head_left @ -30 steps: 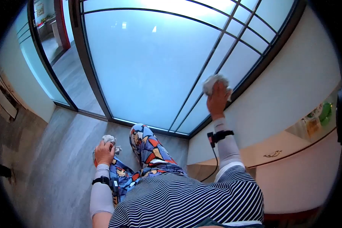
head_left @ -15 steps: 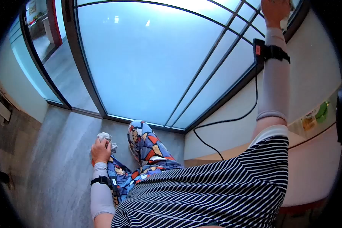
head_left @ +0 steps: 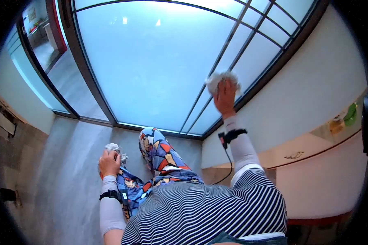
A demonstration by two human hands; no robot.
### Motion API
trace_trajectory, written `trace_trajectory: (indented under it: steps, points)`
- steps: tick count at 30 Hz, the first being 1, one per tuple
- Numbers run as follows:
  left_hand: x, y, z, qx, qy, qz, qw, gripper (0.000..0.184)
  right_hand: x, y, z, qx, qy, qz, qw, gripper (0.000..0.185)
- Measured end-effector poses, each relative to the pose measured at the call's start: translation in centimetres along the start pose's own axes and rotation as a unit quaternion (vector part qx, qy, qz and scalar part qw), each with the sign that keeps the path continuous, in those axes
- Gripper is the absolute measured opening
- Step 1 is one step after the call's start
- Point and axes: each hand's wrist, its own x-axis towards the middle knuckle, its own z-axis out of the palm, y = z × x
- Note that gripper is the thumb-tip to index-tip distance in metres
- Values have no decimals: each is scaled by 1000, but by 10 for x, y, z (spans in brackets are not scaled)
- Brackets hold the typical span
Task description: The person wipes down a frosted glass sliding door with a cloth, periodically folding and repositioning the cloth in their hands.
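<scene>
My right hand [head_left: 225, 99] presses a crumpled white cloth [head_left: 221, 80] on the frosted glass panel [head_left: 147, 69], over the dark vertical bars near its right side. The fingers are closed over the cloth, which is slightly blurred. Low on the left, beside my knee, my left hand [head_left: 109, 164] is closed on a second crumpled greyish-white cloth [head_left: 113, 147]. Part of that cloth hangs out past the fingers. Both forearms wear pale sleeves and black wrist straps.
The dark door frame [head_left: 95, 77] borders the glass, with an opening at the left showing another room. A pale wall [head_left: 298, 90] and a counter-like ledge [head_left: 315, 151] stand on the right. Grey floor [head_left: 69, 175] lies below. A black cable [head_left: 229, 171] runs from my right wrist.
My right hand has come down and left from the top right corner of the glass, and its cloth now shows plainly. My left hand has hardly moved.
</scene>
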Motion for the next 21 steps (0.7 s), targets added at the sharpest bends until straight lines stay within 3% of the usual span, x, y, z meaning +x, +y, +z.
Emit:
trace_trajectory:
  steps: [3, 7, 10, 16, 18, 19, 20, 21]
  points:
    - [-1, 3, -4, -4, 2, 6, 1000, 13, -86, -27, 22, 19, -126, 57, 990, 62]
    - [-1, 5, -3, 4, 10, 25, 1000, 13, -91, -48, 15, 108, -137, 160, 972, 66]
    - [2, 7, -4, 14, 2, 34, 999, 13, -64, -38, -5, 36, -153, 144, 977, 68]
    - [5, 3, -4, 3, 3, 55, 998, 13, 105, 38, -75, -96, 91, 99, 986, 79]
    - [5, 8, -9, 10, 2, 53, 999, 13, 171, 72, -103, -61, 169, 126, 976, 79]
    - [5, 11, -11, 9, -3, 47, 999, 13, 198, 92, -115, -148, 186, 110, 965, 80]
    - [4, 13, -13, 9, -10, 41, 999, 14, 231, 103, -134, -82, 260, 58, 960, 83]
    - [3, 14, -14, 13, -14, 42, 999, 14, 250, 125, -143, -103, 268, 36, 957, 86]
